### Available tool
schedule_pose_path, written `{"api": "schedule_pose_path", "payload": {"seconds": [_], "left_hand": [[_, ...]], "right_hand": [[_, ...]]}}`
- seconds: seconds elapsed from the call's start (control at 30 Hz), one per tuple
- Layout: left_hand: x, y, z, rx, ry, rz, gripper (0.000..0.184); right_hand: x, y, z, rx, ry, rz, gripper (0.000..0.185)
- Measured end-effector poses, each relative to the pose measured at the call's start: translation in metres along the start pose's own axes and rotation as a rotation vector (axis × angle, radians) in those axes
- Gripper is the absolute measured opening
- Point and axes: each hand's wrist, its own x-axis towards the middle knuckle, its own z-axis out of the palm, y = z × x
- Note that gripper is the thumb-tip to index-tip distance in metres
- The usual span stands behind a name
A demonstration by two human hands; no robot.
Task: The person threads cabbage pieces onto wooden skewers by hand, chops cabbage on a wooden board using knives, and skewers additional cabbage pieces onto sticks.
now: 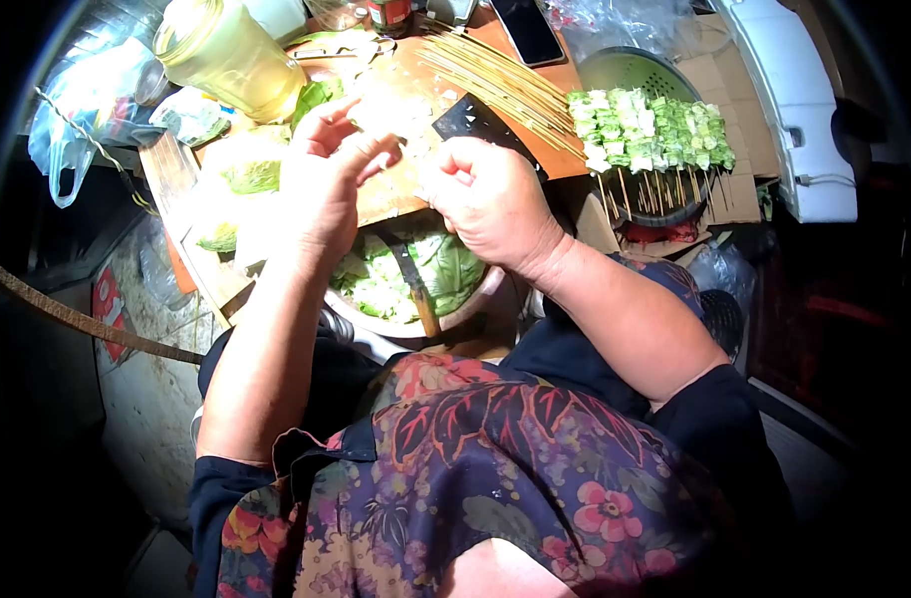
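My left hand (334, 164) is raised over the wooden board (395, 204), its fingers curled and thumb and fingertips drawn together. Opposite it, my right hand (500, 199) is closed in a fist. Glare washes out the space between them, so what either hand holds cannot be made out. Below the hands, a bowl (490, 291) holds cut cabbage leaves (450, 269). A dark-bladed knife with a wooden handle (424, 307) lies across it. Beyond my right hand is a dark, flat blade (475, 120) on the board.
Bare bamboo skewers (495, 75) lie at the back. To the right, skewered cabbage (654, 130) rests on a green strainer (630, 70). A phone (527, 32), a yellowish plastic jar (226, 60), a cabbage piece (251, 176) and a blue plastic bag (92, 105) are around the board.
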Motion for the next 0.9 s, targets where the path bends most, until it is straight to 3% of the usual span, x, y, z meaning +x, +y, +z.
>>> {"api": "schedule_pose_path", "payload": {"seconds": [0.17,0.37,0.57,0.63,0.7,0.9], "left_hand": [[-0.013,-0.005,0.013,0.003,-0.086,-0.053,0.048],[0.005,-0.007,-0.003,0.018,0.053,0.036,0.051],[0.002,0.0,-0.001,0.058,0.044,-0.008,0.05],[0.0,-0.002,-0.002,0.129,-0.079,-0.052,0.049],[-0.011,-0.01,0.006,0.143,-0.119,-0.08,0.042],[-0.002,-0.012,0.001,0.189,-0.184,-0.066,0.046]], "right_hand": [[0.007,0.008,0.002,0.042,0.065,-0.043,0.015],[0.007,0.005,0.007,-0.004,0.021,0.027,0.017],[0.003,0.013,0.006,-0.033,0.014,-0.032,0.017],[0.007,0.011,0.004,0.011,0.041,-0.044,0.017],[0.01,0.009,-0.001,0.018,0.051,-0.059,0.016],[0.023,0.021,-0.014,-0.087,0.019,-0.031,0.02]]}}
